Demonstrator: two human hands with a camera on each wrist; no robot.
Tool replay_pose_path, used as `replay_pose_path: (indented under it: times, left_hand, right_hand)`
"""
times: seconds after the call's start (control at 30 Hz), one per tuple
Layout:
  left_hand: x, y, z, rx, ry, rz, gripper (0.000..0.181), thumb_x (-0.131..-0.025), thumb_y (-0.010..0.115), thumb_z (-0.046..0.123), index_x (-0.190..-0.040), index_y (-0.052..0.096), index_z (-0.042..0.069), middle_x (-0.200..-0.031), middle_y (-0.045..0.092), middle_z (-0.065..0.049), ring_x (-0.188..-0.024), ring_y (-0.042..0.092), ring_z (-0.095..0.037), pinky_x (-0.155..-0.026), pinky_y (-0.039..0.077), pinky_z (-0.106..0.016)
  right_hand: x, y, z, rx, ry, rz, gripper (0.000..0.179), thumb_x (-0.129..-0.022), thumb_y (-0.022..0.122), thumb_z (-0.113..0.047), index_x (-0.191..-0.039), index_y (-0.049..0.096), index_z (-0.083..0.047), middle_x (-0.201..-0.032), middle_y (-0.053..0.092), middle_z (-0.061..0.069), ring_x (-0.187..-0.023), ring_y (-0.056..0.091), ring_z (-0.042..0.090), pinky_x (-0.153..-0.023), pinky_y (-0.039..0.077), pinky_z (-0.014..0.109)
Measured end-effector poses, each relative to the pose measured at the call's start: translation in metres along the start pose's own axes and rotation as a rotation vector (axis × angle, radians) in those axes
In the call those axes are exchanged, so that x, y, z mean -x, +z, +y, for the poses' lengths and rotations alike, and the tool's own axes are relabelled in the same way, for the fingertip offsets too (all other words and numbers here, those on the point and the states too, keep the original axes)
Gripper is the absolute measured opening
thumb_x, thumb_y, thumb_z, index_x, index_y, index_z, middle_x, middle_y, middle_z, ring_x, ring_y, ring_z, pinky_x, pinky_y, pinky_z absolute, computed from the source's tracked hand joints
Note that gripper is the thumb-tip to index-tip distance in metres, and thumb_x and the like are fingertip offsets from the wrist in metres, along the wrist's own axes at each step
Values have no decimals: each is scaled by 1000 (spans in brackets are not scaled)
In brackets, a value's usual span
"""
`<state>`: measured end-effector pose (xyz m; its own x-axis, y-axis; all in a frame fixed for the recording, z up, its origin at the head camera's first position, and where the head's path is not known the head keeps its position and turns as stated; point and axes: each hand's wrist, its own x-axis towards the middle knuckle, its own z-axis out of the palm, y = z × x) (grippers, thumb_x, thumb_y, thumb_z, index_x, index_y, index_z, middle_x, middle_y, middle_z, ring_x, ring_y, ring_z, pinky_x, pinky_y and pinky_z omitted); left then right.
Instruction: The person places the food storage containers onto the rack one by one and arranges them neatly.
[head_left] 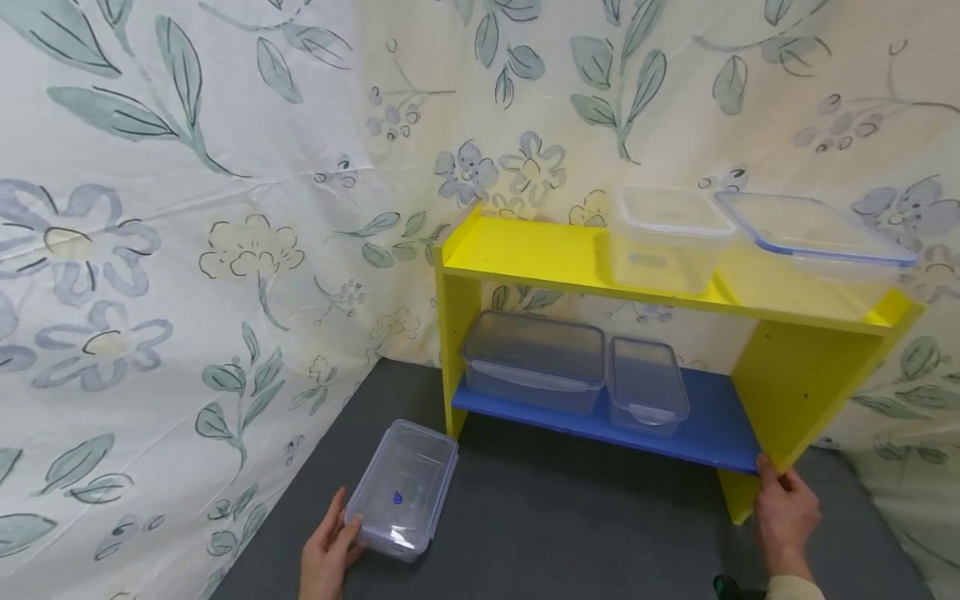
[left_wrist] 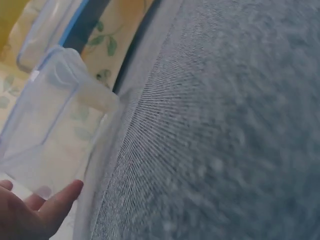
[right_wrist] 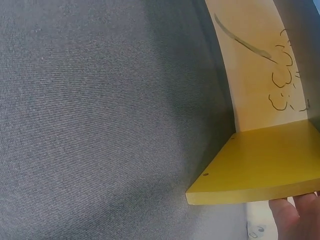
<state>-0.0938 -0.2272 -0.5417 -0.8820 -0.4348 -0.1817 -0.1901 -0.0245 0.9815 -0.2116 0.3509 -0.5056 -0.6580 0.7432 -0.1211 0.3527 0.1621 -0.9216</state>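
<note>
My left hand (head_left: 327, 546) grips the lower left corner of a clear plastic food container (head_left: 408, 487), its thumb over the lidded top. The container has a blue mark on its lid and is close over the dark table, left of the shelf. In the left wrist view the fingers (left_wrist: 62, 205) lie against the container (left_wrist: 55, 115). My right hand (head_left: 787, 512) holds the front edge of the right side panel of a yellow shelf (head_left: 806, 392), just where the blue board (head_left: 720, 421) meets it. In the right wrist view the fingertips (right_wrist: 282, 207) press on the yellow panel (right_wrist: 270, 155).
On the blue board stand a large lidded container (head_left: 536, 367) and a smaller one (head_left: 647, 387). Up on the yellow top are a clear container (head_left: 667, 242) and a blue-rimmed container (head_left: 817, 229). Floral fabric (head_left: 247, 183) hangs behind and left of the dark table (head_left: 570, 525).
</note>
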Motion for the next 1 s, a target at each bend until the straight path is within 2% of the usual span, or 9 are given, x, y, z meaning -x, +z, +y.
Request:
replay_pose_path:
  times: [0.1,0.23,0.3,0.4,0.47,0.57,0.73,0.83,1.0]
  left_hand:
    - [1,2,2,42,-11,20,64,-93,66,30,-148,40,10,-138,52,-26,-88,60,7,-76,59,-40]
    - [4,6,9,127,-49,9,63,-90,69,37,-142,48,7,-146,42,-22,-92,61,3,-74,58,-43]
    - [6,9,15,177,-63,-15,60,-90,69,37,-140,51,9,-143,50,-16,-92,63,-2,-75,58,-44]
    - [11,15,26,263,-52,-47,54,-91,68,34,-138,54,12,-126,64,4,-92,66,-7,-74,58,-42]
    - [16,20,34,325,-6,-61,49,-93,66,28,-138,55,10,-113,67,16,-93,67,-8,-74,59,-41]
    - [25,26,48,416,94,-64,45,-96,62,16,-138,52,3,-109,69,19,-96,67,-7,-71,59,-38]
    - [40,35,73,574,226,-23,40,-98,55,5,-137,51,-2,-116,70,8,-99,69,-11,-69,59,-37]
    - [48,39,89,653,286,-1,40,-99,52,3,-138,50,-2,-119,70,2,-101,70,-14,-69,59,-37]
    - [60,41,110,849,457,-58,40,-99,44,-6,-139,47,-5,-126,66,-9,-106,69,-20,-72,59,-37]
  right_hand:
    - [-2,-1,1,-5,-2,8,66,-92,47,-61,-139,54,-15,-128,55,8,-87,47,2,-88,42,40]
    - [-4,-6,3,3,-14,20,65,-92,48,-61,-138,55,-16,-118,59,-1,-80,44,-5,-76,40,27]
    - [-5,-9,3,8,-26,20,66,-92,48,-62,-137,57,-14,-104,60,-11,-77,43,-6,-70,38,22]
    - [-4,-12,3,15,-42,24,66,-91,48,-62,-135,58,-13,-87,54,-25,-74,43,-6,-64,36,19]
    - [-4,-14,3,15,-51,32,66,-92,48,-61,-134,58,-12,-81,50,-29,-74,43,-5,-63,36,18]
    - [-3,-14,3,17,-57,33,65,-92,48,-60,-135,58,-12,-84,51,-26,-75,43,-4,-64,36,19]
    - [-1,-12,4,63,-56,15,67,-93,45,-62,-133,58,-11,-105,63,-1,-74,43,-3,-62,37,21]
    - [0,-9,4,101,-64,12,66,-94,42,-62,-132,59,-10,-120,60,14,-75,45,0,-60,37,22]
    - [2,-4,3,89,-72,4,67,-94,40,-63,-135,57,-14,-134,55,17,-86,49,6,-69,39,24]
